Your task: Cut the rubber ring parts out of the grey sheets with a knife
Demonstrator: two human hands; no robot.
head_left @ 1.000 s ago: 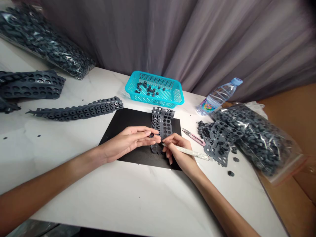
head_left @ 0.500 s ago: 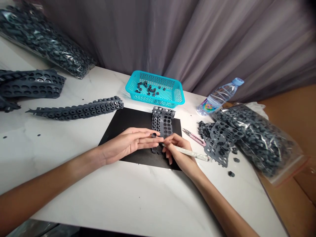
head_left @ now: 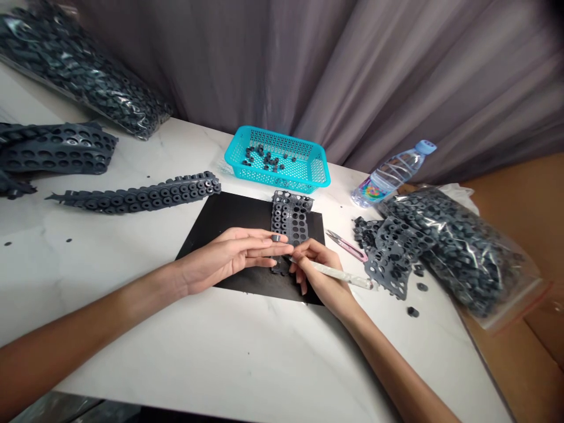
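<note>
My left hand (head_left: pixel 233 252) is closed on a small black rubber part (head_left: pixel 276 238), pinched near the fingertips with its side facing me. In my right hand (head_left: pixel 324 267) is a slim pen-shaped tool with a pale wrapped handle (head_left: pixel 346 275); its tip is hidden by my fingers. The fingertips of both hands meet or nearly meet. Beneath them lies a black moulded rubber sheet (head_left: pixel 299 226), with rows of round parts on its left side and round hollows on its right. It rests on a flat black mat (head_left: pixel 229 214).
A blue basket (head_left: pixel 282 179) holding several black parts stands behind the mat. Right of it are thread snips (head_left: pixel 348 244), a water bottle (head_left: pixel 392 173), a rubber sheet (head_left: pixel 388 258) and a filled bag (head_left: pixel 467 252). A rubber strip (head_left: pixel 145 197) and another bag (head_left: pixel 88 76) lie left.
The small rubber part has turned in my left fingers, from showing its hollow end to showing its side. My right hand has hardly moved.
</note>
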